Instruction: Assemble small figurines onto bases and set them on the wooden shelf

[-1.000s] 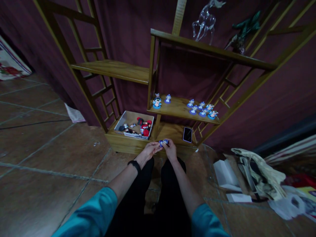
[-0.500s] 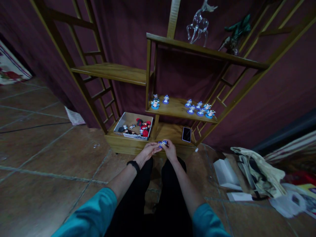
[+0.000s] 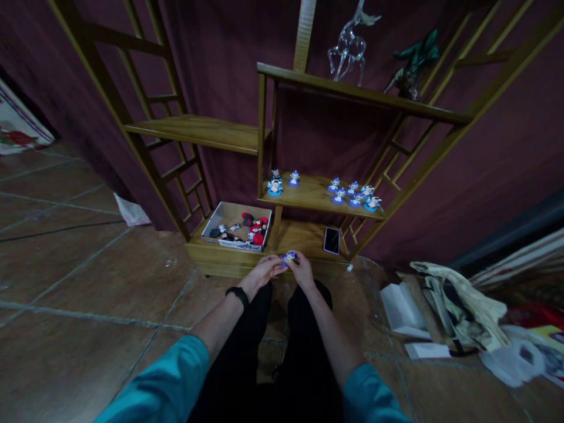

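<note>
At ten o'clock, a white-edged open cardboard box (image 3: 231, 212) is holding small figurines (image 3: 258, 229). At twelve, my left hand (image 3: 265, 269) is pinching a small purple-and-white figurine (image 3: 289, 257), while my right hand (image 3: 302, 271) is gripping its right side, fingertips closed. It's probably feeling light, stiff, slick; I'm judging its base the safest hold.

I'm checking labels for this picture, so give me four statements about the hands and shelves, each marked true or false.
The left hand and right hand both touch a purple-and-white figurine. True.
The phone lies inside the open box. False: the phone lies on the low shelf, right of the box.
A dark band circles the left wrist. True.
The clear deer stands on the low shelf. False: it stands on the upper shelf.
</note>
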A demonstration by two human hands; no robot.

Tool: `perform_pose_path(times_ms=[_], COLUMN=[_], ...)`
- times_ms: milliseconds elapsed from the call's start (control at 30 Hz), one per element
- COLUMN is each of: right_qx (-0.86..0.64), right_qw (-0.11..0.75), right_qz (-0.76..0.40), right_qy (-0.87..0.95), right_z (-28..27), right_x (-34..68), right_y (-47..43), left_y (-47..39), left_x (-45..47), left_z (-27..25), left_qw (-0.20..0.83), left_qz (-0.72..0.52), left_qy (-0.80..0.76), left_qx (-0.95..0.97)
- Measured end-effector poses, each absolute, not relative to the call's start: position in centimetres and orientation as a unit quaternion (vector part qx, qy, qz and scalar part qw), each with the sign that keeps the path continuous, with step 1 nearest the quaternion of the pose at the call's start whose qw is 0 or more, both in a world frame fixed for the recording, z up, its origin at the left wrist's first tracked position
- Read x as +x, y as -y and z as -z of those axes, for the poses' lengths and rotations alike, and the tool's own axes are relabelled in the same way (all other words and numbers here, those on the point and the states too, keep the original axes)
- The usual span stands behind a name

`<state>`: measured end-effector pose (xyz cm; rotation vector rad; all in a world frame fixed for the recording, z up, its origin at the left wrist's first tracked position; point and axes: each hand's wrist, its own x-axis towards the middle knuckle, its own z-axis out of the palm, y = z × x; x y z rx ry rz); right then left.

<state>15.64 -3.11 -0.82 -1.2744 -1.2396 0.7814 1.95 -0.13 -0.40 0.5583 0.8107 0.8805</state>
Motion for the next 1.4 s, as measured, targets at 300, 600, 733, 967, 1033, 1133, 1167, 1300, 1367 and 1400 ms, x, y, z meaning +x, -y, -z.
perform_pose_path(times_ms=[300, 600, 733, 967, 1033, 1133, 1167, 1300, 1367, 1400], right_qx=[-0.503, -0.478, -0.479, -0.487, -0.488, -0.501, -0.505, -0.492, -0.482, -0.481], right_qw=[0.606, 0.594, 0.595, 0.576, 0.578, 0.588, 0.591, 0.591, 0.587, 0.585], right_qz=[-0.377, -0.402, -0.424, -0.462, -0.461, -0.456, -0.455, -0.466, -0.483, -0.491], right_qy=[0.488, 0.507, 0.486, 0.466, 0.464, 0.443, 0.435, 0.438, 0.436, 0.430], right_z=[1.0, 1.1, 1.2, 0.9, 1.1, 1.3, 1.3, 1.1, 0.9, 0.8], right_x=[14.5, 14.1, 14.1, 14.3, 14.4, 14.5, 14.5, 14.6, 14.6, 14.6], right_y=[3.0, 2.6, 2.6, 2.7, 2.7, 2.7, 2.7, 2.8, 2.9, 3.0], left_y=[-0.6, -0.3, -0.2, 0.0, 0.1, 0.2, 0.2, 0.3, 0.4, 0.4], left_x=[1.7, 1.4, 1.4, 1.5, 1.6, 1.6, 1.6, 1.6, 1.6, 1.6], left_z=[0.6, 0.2, 0.1, -0.2, -0.3, -0.3, -0.3, -0.1, -0.1, -0.1], left_qw=[0.790, 0.802, 0.793, 0.773, 0.767, 0.764, 0.764, 0.759, 0.753, 0.751], left_qz=[-0.441, -0.424, -0.435, -0.446, -0.448, -0.446, -0.444, -0.443, -0.444, -0.444], left_qy=[-0.374, -0.366, -0.364, -0.372, -0.378, -0.380, -0.378, -0.373, -0.375, -0.378], left_qx=[0.202, 0.208, 0.224, 0.255, 0.260, 0.271, 0.277, 0.300, 0.308, 0.310])
